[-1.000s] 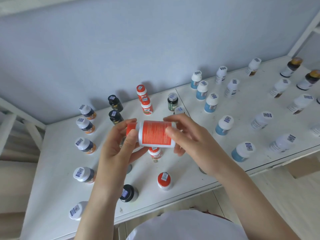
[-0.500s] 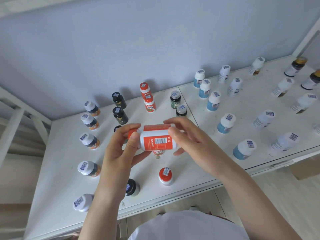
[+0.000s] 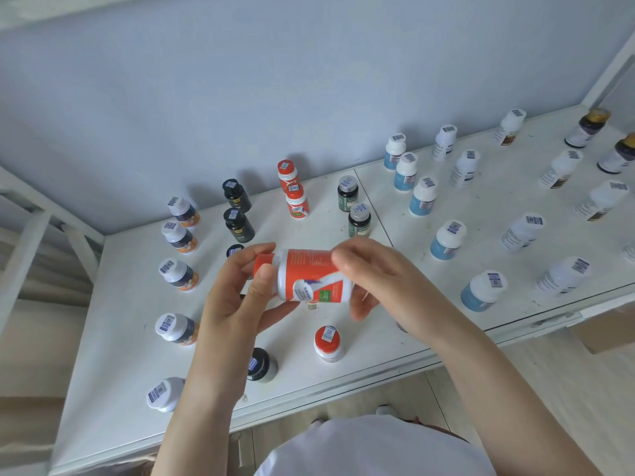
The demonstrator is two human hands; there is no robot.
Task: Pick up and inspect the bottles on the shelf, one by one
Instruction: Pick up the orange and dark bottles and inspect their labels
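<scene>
An orange-and-white bottle (image 3: 311,281) with an orange cap lies on its side in the air above the white shelf (image 3: 113,304), cap pointing left. My left hand (image 3: 237,297) grips its cap end with thumb and fingers. My right hand (image 3: 367,276) holds the bottom end, fingers curled over the top. The label's front with a picture faces me. Several more bottles stand on the shelf in rows.
Around my hands stand an orange-capped bottle (image 3: 328,343), a dark bottle (image 3: 259,365), two orange bottles (image 3: 295,197) at the back, black bottles (image 3: 238,225), blue-labelled ones (image 3: 446,240) and white ones (image 3: 558,280) to the right. A grey wall rises behind the shelf.
Both hands have rolled the bottle about its long axis: first the text side showed, then the barcode, now the picture side. The hands stayed in the same place.
</scene>
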